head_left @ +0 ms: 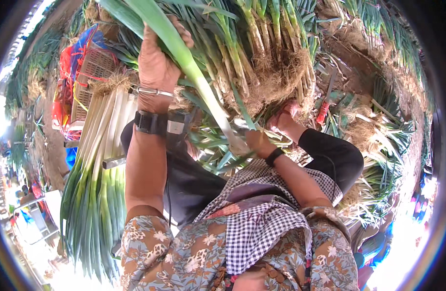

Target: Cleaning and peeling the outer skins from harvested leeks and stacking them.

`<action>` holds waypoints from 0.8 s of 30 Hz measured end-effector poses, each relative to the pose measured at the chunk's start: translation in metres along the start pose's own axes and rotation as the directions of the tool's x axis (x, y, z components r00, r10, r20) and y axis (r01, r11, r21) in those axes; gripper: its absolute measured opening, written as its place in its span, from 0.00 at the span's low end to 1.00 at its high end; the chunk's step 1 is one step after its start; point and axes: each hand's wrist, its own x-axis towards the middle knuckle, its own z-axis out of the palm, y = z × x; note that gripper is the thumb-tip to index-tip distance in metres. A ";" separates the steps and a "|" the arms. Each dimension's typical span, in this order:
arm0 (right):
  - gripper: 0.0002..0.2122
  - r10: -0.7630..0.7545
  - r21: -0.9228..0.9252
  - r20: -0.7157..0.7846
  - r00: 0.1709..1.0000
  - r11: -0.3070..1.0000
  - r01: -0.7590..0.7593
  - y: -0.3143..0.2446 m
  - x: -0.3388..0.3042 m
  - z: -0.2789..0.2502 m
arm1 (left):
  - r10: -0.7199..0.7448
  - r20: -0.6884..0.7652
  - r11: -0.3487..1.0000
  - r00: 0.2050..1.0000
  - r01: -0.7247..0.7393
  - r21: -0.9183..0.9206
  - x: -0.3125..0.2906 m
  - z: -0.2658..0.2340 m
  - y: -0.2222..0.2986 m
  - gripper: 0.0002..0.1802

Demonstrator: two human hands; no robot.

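Observation:
A long leek (pixel 194 72) slants across the middle, its green leaves at upper left and its pale root end (pixel 238 145) low near my lap. My left hand (pixel 157 63) is closed round the green upper part, thumb on the near side and fingertips showing beyond it. At the root end is my right hand (pixel 259 143), fingers closed and slightly blurred. A narrow green leaf strip (pixel 244 110) runs up from its fingers, beside the leek's shaft. Loose trimmed leaves (pixel 218 138) lie below the leek, between my legs.
Untrimmed leeks with brown roots (pixel 266 77) are heaped ahead. Cleaned leeks (pixel 99 145) lie at left, beside a tan plastic basket (pixel 89 80) and red bags (pixel 63 104). A red-handled knife (pixel 323 111) rests at right near my foot (pixel 286 121), before more leeks and scraps (pixel 373 131).

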 end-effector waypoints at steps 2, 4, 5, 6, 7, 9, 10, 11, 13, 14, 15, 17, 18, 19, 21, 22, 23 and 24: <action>0.12 -0.075 0.154 -0.165 0.983 0.983 0.101 -0.004 -0.002 -0.017 | 0.030 -0.076 0.997 0.997 -0.025 0.068 -0.002 0.007 0.002 0.23; 0.19 -0.013 0.626 -0.383 0.924 0.731 0.270 -0.047 -0.010 -0.081 | 0.108 -0.114 0.975 0.988 -0.083 0.208 -0.007 -0.003 0.006 0.26; 0.19 -0.017 0.624 -0.384 0.923 0.732 0.273 -0.065 -0.014 -0.103 | 0.112 -0.114 0.974 0.987 -0.087 0.210 -0.007 -0.006 0.003 0.26; 0.19 -0.040 0.771 -0.429 0.902 0.504 0.389 -0.081 -0.016 -0.120 | 0.118 -0.131 0.973 0.984 -0.089 0.214 -0.005 -0.007 -0.001 0.27; 0.20 -0.046 0.848 -0.478 0.877 0.233 0.475 -0.091 -0.018 -0.129 | 0.123 -0.146 0.972 0.982 -0.089 0.217 -0.004 -0.006 -0.005 0.27; 0.19 -0.099 0.804 -0.454 0.885 0.384 0.455 -0.102 -0.018 -0.134 | 0.136 -0.168 0.967 0.976 -0.094 0.238 -0.003 -0.005 -0.007 0.27; 0.17 -0.148 0.735 -0.419 0.896 0.524 0.430 -0.104 -0.019 -0.134 | 0.173 -0.199 0.959 0.965 -0.119 0.257 -0.002 -0.005 -0.006 0.28; 0.17 -0.146 0.736 -0.418 0.897 0.525 0.428 -0.102 -0.020 -0.130 | 0.210 -0.230 0.950 0.950 -0.143 0.277 -0.001 -0.006 -0.004 0.28; 0.15 -0.138 0.808 -0.064 0.988 0.574 0.132 -0.088 -0.018 -0.110 | 0.224 -0.211 0.944 0.951 -0.157 0.291 0.000 -0.008 0.000 0.28; 0.14 -0.195 0.838 -0.231 0.953 0.458 0.297 -0.088 -0.021 -0.097 | 0.241 -0.191 0.946 0.952 -0.186 0.264 0.000 -0.001 0.000 0.28; 0.14 -0.191 0.838 -0.231 0.954 0.459 0.295 -0.082 -0.019 -0.091 | 0.258 -0.171 0.948 0.951 -0.214 0.236 0.001 0.006 -0.001 0.28; 0.13 -0.194 0.946 -0.204 0.959 0.215 0.245 -0.111 -0.028 -0.119 | 0.139 -0.144 0.978 0.980 -0.113 0.176 -0.010 0.012 -0.013 0.27; 0.11 -0.246 0.966 -0.230 0.942 0.061 0.251 -0.124 -0.025 -0.132 | 0.019 -0.181 0.943 0.983 0.043 0.329 -0.019 0.013 -0.026 0.26; 0.11 -0.311 0.963 -0.260 0.914 -0.012 0.269 -0.126 -0.016 -0.141 | -0.099 -0.229 0.862 0.968 0.199 0.466 -0.026 0.014 -0.039 0.25; 0.11 -0.260 0.964 -0.190 0.947 -0.234 0.129 -0.129 -0.005 -0.155 | -0.147 -0.179 0.859 0.973 0.216 0.465 -0.034 0.014 -0.054 0.23; 0.11 -0.259 0.964 -0.188 0.947 -0.232 0.128 -0.125 -0.004 -0.161 | -0.183 -0.175 0.848 0.967 0.245 0.470 -0.034 0.015 -0.055 0.23; 0.10 -0.293 0.951 -0.202 0.935 -0.287 0.115 -0.119 -0.005 -0.167 | -0.197 -0.122 0.817 0.973 0.232 0.529 -0.032 0.012 -0.055 0.25; 0.10 -0.326 0.935 -0.216 0.920 -0.340 0.100 -0.114 -0.006 -0.173 | -0.270 -0.102 0.786 0.957 0.281 0.551 -0.030 0.009 -0.050 0.25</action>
